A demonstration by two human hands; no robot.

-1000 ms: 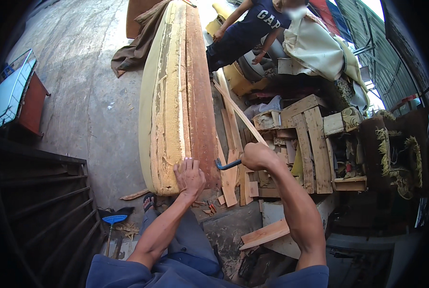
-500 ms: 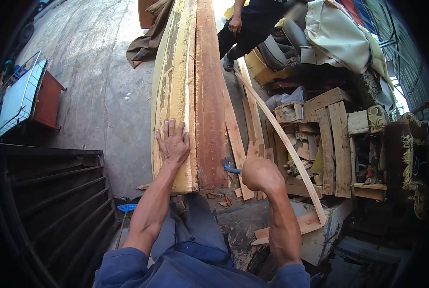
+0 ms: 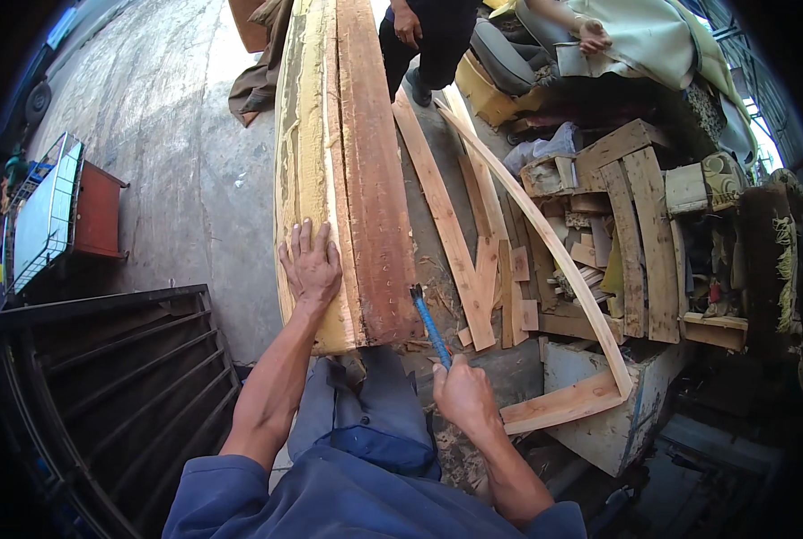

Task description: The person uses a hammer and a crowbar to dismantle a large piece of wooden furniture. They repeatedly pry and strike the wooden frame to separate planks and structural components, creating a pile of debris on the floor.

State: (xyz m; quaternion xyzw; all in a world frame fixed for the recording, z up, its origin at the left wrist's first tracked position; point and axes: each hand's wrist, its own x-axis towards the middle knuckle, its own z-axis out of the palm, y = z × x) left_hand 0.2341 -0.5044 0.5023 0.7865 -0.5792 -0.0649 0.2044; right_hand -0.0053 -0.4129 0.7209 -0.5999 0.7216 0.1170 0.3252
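Note:
A long frame runs away from me, with yellow foam [image 3: 314, 162] along its left side and a reddish-brown face [image 3: 376, 198] dotted with small marks along its right. My left hand [image 3: 313, 268] lies flat on the foam near the close end, fingers a little spread. In my right hand [image 3: 466, 395] is a blue pry bar [image 3: 434, 331], gripped at its lower end. Its dark tip is by the right edge of the brown face; whether it touches, I cannot tell.
Loose planks [image 3: 446, 225] and a bent strip of wood [image 3: 545, 242] lie to the right, near stacked wooden frames [image 3: 639, 242]. A black metal rack [image 3: 123, 359] stands left, a red cart [image 3: 98, 211] beyond it. Co-workers' hands [image 3: 408, 25] show at the top.
My right hand has drawn back toward me and left, so more of the pry bar shows. My left hand stays on the foam. Another bare hand has appeared at the upper right.

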